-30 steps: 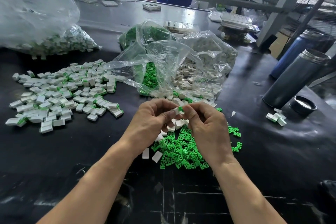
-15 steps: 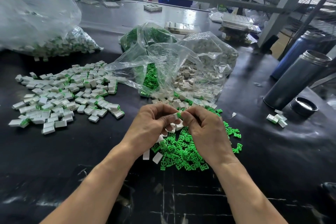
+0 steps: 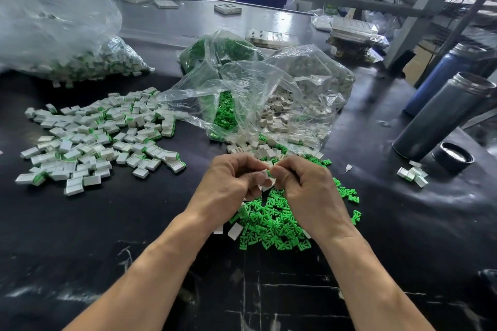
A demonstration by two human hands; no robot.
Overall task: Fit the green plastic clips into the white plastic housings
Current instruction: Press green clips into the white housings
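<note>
Nearest, both forearms reach in over the black table, and the hands have stayed pressed together at the same spot as half a second ago, only a little higher over the pile. The left hand has its fingers curled round a white housing, pinched at the fingertips; the right hand pinches a green clip against that housing's end, where only a sliver of green shows between the fingertips. How far the clip is seated cannot be told. Under the hands lies one heap of loose green clips, too many to count, with two loose white housings at its left edge. To the left spreads one pile of assembled pieces, far too many to count; its layout is unchanged. At the right sits a small cluster of about four assembled pieces, beside one black lid. Behind the hands, two open clear bags overlap, one of green clips and one of white housings. Farther back stand two flasks, grey and blue, and one large bag of assembled pieces at far left.
</note>
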